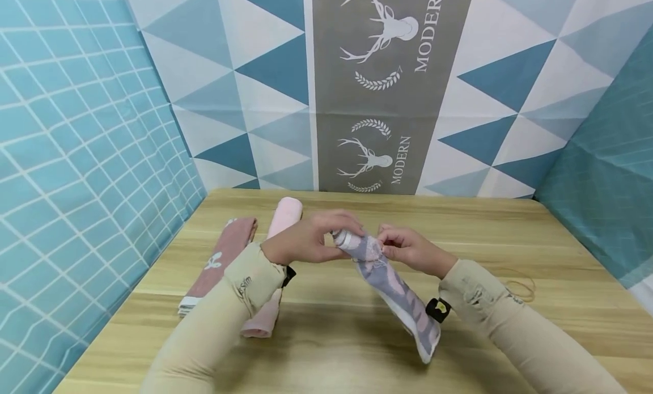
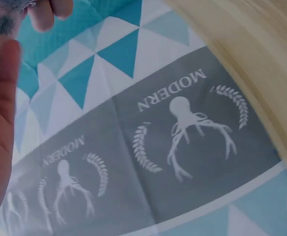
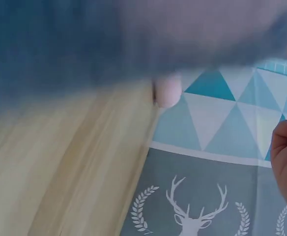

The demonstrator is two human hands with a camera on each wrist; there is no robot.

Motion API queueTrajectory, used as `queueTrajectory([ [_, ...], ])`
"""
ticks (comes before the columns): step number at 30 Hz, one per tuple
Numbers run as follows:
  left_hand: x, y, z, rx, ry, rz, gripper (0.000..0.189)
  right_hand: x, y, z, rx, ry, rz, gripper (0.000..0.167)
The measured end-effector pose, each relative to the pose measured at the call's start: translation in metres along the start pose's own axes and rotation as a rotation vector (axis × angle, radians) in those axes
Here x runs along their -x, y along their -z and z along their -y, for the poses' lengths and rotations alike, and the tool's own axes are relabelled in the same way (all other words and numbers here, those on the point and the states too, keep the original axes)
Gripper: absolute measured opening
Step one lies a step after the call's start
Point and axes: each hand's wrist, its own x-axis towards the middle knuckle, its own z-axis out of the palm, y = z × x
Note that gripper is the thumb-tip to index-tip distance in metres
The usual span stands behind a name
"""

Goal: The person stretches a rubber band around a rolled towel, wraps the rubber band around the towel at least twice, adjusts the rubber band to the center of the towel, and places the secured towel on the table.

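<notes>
A rolled towel, grey-purple with pink patches and a white edge, slants above the table in the head view. My left hand grips its upper end, fingers over the top and thumb below. Just beside it, my right hand pinches at the side of the roll with thumb and fingers. The roll's lower end hangs towards me, by the right wrist. In the left wrist view, part of the towel shows at the top corner, past the thumb. A blurred stretch of towel crosses the top of the right wrist view.
Left of my hands, a pale pink rolled towel lies on the wooden table, partly behind my left arm. Farther left is a folded dusty-pink towel with white motifs. Thin tan rubber bands lie beyond my right forearm. Patterned cloth walls surround the table.
</notes>
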Motion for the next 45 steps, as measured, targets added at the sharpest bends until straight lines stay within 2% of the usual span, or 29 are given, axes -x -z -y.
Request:
queueTrajectory([
  [4,-0.002,-0.001,0.001,0.023,0.065,-0.082,0.024,0.001,0.003,0.008,0.163,-0.086,-0.08,0.008],
  [6,-0.003,-0.002,0.0,0.024,0.139,-0.129,0.022,-0.001,0.004,0.013,0.294,-0.05,-0.13,0.007],
  [8,-0.004,-0.003,-0.002,0.031,0.22,-0.176,0.021,-0.004,0.003,0.018,0.454,0.059,-0.159,0.014],
  [11,-0.006,-0.005,-0.005,0.034,0.319,-0.21,0.019,-0.01,-0.001,0.023,0.715,0.282,-0.171,0.029],
  [14,-0.009,-0.007,-0.01,0.057,0.395,-0.222,0.015,-0.015,-0.005,0.027,0.919,0.406,-0.192,0.038],
  [17,-0.012,-0.008,-0.015,0.126,0.475,-0.236,0.012,-0.016,-0.006,0.032,1.004,0.425,-0.206,0.039],
  [20,-0.015,-0.008,-0.02,0.23,0.534,-0.255,0.008,-0.018,-0.007,0.037,1.061,0.439,-0.222,0.024],
  [23,-0.017,-0.008,-0.024,0.295,0.541,-0.252,0.007,-0.02,-0.008,0.042,1.139,0.46,-0.237,0.008],
  [25,-0.017,-0.008,-0.027,0.317,0.539,-0.245,0.007,-0.021,-0.008,0.044,1.187,0.475,-0.239,0.006],
  [27,-0.017,-0.009,-0.028,0.318,0.533,-0.24,0.008,-0.022,-0.008,0.043,1.193,0.471,-0.222,0.008],
  [29,-0.017,-0.011,-0.029,0.303,0.525,-0.243,0.009,-0.022,-0.007,0.041,1.127,0.46,-0.19,0.011],
  [34,-0.016,-0.015,-0.031,0.274,0.493,-0.251,0.01,-0.02,-0.005,0.032,0.774,0.357,-0.076,0.007],
  [36,-0.016,-0.016,-0.032,0.273,0.499,-0.262,0.01,-0.019,-0.006,0.031,0.712,0.343,-0.057,0.009],
  [39,-0.016,-0.018,-0.032,0.267,0.532,-0.301,0.011,-0.018,-0.01,0.029,0.75,0.356,-0.076,0.028],
  [42,-0.017,-0.02,-0.03,0.242,0.561,-0.348,0.012,-0.015,-0.015,0.025,0.78,0.358,-0.075,0.037],
  [45,-0.016,-0.022,-0.027,0.155,0.54,-0.373,0.012,-0.01,-0.018,0.023,0.772,0.326,-0.024,0.022],
])
